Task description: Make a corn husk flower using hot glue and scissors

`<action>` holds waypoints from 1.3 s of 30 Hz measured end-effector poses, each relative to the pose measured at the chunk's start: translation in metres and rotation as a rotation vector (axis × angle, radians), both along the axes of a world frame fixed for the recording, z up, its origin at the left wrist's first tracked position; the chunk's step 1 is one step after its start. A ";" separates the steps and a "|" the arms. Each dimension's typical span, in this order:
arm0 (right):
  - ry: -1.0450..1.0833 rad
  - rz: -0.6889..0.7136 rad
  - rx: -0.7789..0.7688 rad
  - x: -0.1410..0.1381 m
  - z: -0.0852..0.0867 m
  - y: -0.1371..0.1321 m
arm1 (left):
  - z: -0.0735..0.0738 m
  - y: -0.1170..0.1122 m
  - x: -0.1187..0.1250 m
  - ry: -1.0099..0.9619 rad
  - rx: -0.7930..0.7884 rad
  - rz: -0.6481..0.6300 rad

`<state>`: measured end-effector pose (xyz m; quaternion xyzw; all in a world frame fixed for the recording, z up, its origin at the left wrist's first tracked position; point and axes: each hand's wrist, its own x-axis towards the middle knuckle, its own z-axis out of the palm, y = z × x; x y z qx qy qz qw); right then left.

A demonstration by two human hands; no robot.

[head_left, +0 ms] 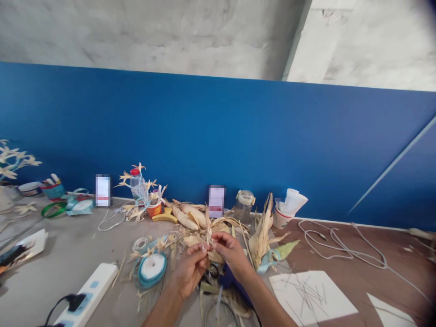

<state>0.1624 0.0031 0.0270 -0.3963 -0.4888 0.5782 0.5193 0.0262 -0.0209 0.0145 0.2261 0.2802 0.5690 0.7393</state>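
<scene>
My left hand (190, 268) and my right hand (230, 252) meet at the fingertips above the table, both pinched on a narrow strip of dried corn husk (208, 229) that stands upright between them. Under and behind the hands lies a heap of dried husks (260, 236). A spool of light blue ribbon (151, 269) lies just left of my left hand. Scissors handles (211, 271) show beneath the hands.
A white power strip (91, 290) with a black plug lies at the lower left. White cables (340, 247) loop across the brown table at right, near white paper sheets (311, 297). A red cup holding husk flowers (153, 206), a glass jar (244, 205) and paper cups (286, 211) line the blue wall.
</scene>
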 end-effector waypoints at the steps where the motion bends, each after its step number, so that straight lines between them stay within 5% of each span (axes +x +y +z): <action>1: 0.012 0.006 -0.021 -0.001 0.002 -0.001 | 0.000 0.000 0.000 0.004 -0.003 0.002; 9: 0.051 -0.086 -0.042 0.011 -0.003 0.002 | 0.003 0.001 -0.003 -0.026 -0.023 0.025; 14: -0.459 -0.138 0.215 0.026 -0.004 0.004 | 0.003 0.003 -0.008 -0.023 -0.020 0.047; 20: -1.216 0.002 0.395 0.020 -0.004 -0.006 | 0.000 0.006 -0.010 0.003 -0.017 0.073; 25: -1.510 0.078 0.555 0.009 -0.015 -0.008 | 0.000 0.006 -0.008 0.010 -0.025 0.073; 32: -1.545 0.140 0.645 0.007 -0.015 -0.003 | 0.001 0.005 -0.007 0.015 -0.032 0.085; 39: -1.211 -0.044 0.476 0.018 0.011 -0.003 | -0.001 0.005 -0.006 0.044 -0.021 0.068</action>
